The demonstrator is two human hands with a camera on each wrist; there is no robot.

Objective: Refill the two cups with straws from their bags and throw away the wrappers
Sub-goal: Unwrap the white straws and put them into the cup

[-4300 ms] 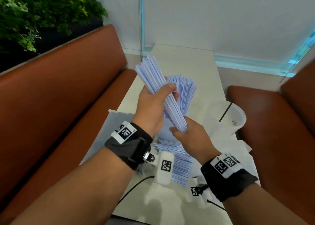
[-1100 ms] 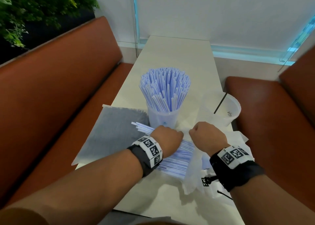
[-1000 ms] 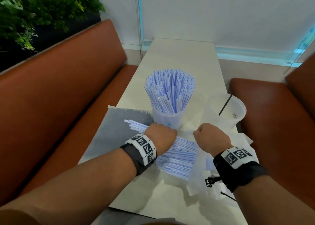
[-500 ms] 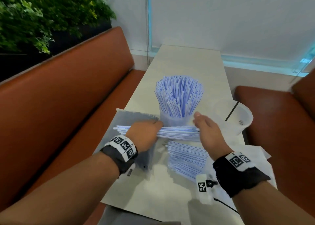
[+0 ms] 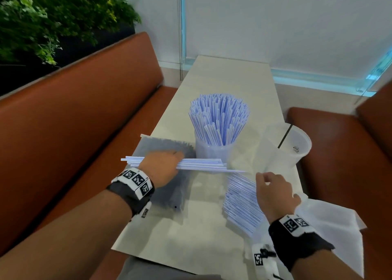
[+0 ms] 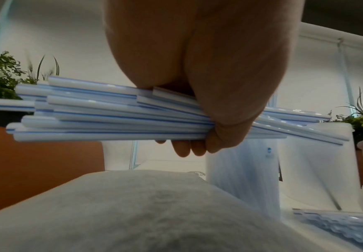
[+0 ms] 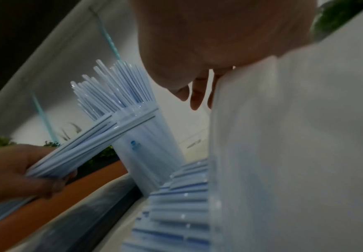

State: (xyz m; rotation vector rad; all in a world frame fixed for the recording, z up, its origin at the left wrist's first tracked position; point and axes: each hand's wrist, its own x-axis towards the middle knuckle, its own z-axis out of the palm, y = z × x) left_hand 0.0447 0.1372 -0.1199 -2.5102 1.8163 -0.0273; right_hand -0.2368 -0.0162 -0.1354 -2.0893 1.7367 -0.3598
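My left hand [image 5: 162, 166] grips a bundle of white-and-blue straws [image 5: 201, 165] level, just in front of the clear cup [image 5: 212, 152] packed with upright straws [image 5: 219, 120]. In the left wrist view the fingers [image 6: 184, 150] curl under the bundle [image 6: 122, 116]. My right hand [image 5: 273, 192] hovers with relaxed fingers over a loose pile of straws [image 5: 241, 205] on the white wrapper bag [image 5: 331, 222], holding nothing. A second translucent cup [image 5: 297, 150] at the right holds one black straw [image 5: 285, 135].
A grey bag [image 5: 167, 195] lies flat under my left hand near the table's left edge. Brown benches [image 5: 74, 131] flank the narrow table [image 5: 229, 78]. Plants [image 5: 53, 19] stand behind the left bench. The far end of the table is bare.
My left hand lifted a bundle of straws off the pile and swung it level in front of the full cup. My right hand let go of the bundle's end and drew back over the pile.
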